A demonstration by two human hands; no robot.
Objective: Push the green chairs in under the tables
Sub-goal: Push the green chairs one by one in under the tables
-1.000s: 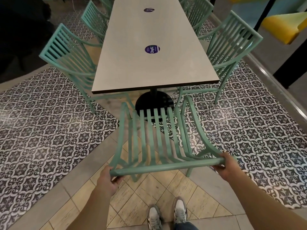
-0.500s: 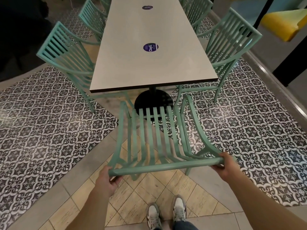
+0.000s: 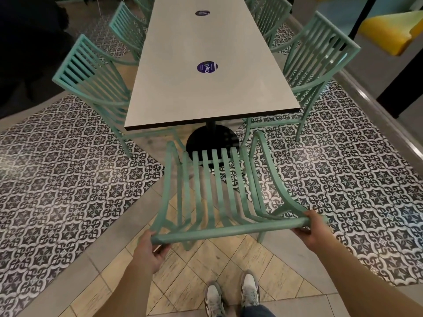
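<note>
We stand at the short end of a long pale tabletop point(image 3: 206, 92), looking down on a green chair point(image 3: 219, 193) that faces it. Chair: mint-green painted metal, matte, made of flat slats running from the top rail down into the seat, with curved armrests sweeping forward on each side. Top rail is a rounded bar, nearest us. Our left hand point(image 3: 148, 250) grips the left end of that rail, fingers curled under it, thumb side above. Our right hand point(image 3: 313, 229) grips the right end, fingers wrapped round the bar. The chair stands on the floor point(image 3: 68, 179) just short of the tabletop's edge; its front reaches about the black round base point(image 3: 210, 140) of the pedestal, seat not yet under the top. Rear legs rest on tan herringbone tile, front part over the black-and-white patterned tile. More chairs of the same make line both long sides: one at left point(image 3: 91, 78), one at right point(image 3: 318, 58), both angled with seats partly under the top; further ones behind, cut off by the frame. Two round purple stickers point(image 3: 207, 67) lie on the tabletop's centre line. Our shoes point(image 3: 231, 296), grey and white, show at the bottom edge. A yellow seat point(image 3: 389, 30) sits upper right.
</note>
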